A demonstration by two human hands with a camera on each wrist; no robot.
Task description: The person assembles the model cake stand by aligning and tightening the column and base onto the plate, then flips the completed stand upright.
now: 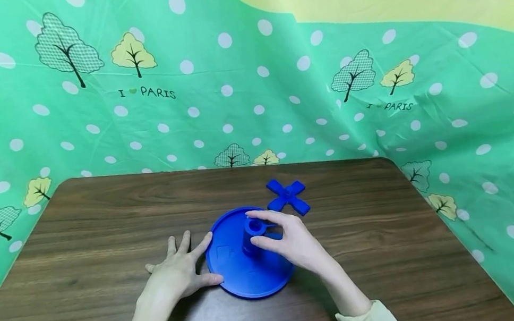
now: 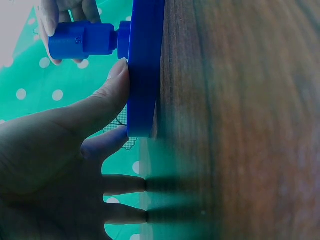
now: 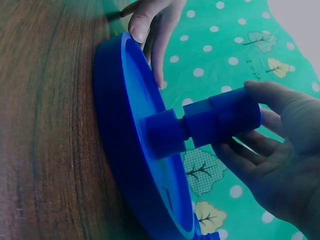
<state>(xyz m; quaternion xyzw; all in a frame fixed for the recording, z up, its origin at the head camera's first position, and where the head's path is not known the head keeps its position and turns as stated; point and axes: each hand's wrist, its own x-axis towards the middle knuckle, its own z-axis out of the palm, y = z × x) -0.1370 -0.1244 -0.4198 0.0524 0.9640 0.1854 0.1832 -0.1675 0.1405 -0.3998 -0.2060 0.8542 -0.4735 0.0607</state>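
A round blue disc with a raised rim (image 1: 232,276) lies flat on the table. A short blue post (image 3: 164,134) stands at its middle. My right hand (image 1: 298,241) pinches a blue stepped cylinder (image 3: 222,117) between thumb and fingers. The cylinder stands upright over the post, and a narrower blue neck shows between the two. In the head view its top has a round hole. My left hand (image 1: 172,275) spreads its fingers at the disc's left side. Its thumb and index finger touch the rim, while the other fingertips rest on the table.
A flat blue cross-shaped piece with four arms (image 1: 287,196) lies just behind the disc, to the right. The brown wooden table (image 1: 103,243) ends at a green dotted curtain (image 1: 230,99) printed with trees.
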